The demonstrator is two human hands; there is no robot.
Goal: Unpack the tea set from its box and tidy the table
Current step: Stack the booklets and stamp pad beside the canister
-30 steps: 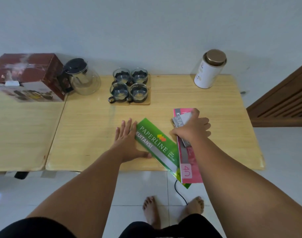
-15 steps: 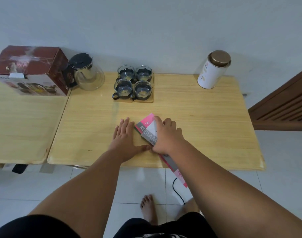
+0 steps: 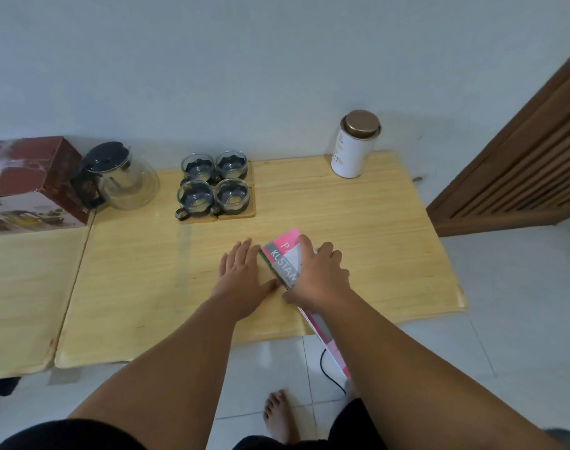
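A glass teapot (image 3: 123,177) with a black lid stands at the back left, beside the red tea set box (image 3: 30,183). Several glass cups (image 3: 212,186) sit on wooden coasters behind the middle of the table (image 3: 358,228). A pink booklet (image 3: 285,254) lies stacked on a green one, whose edge just shows, and hangs over the front edge. My right hand (image 3: 319,274) presses flat on the stack. My left hand (image 3: 244,274) lies flat against its left edge, fingers spread.
A white tin (image 3: 353,144) with a bronze lid stands at the back right corner. A second wooden table (image 3: 20,293) adjoins on the left. A brown slatted wooden panel (image 3: 520,157) rises at the right. A black cable (image 3: 329,368) and my bare feet are on the tiled floor.
My right hand has brought the pink booklet leftward onto the green one, which is now almost covered. My left hand has stayed at the stack's left edge.
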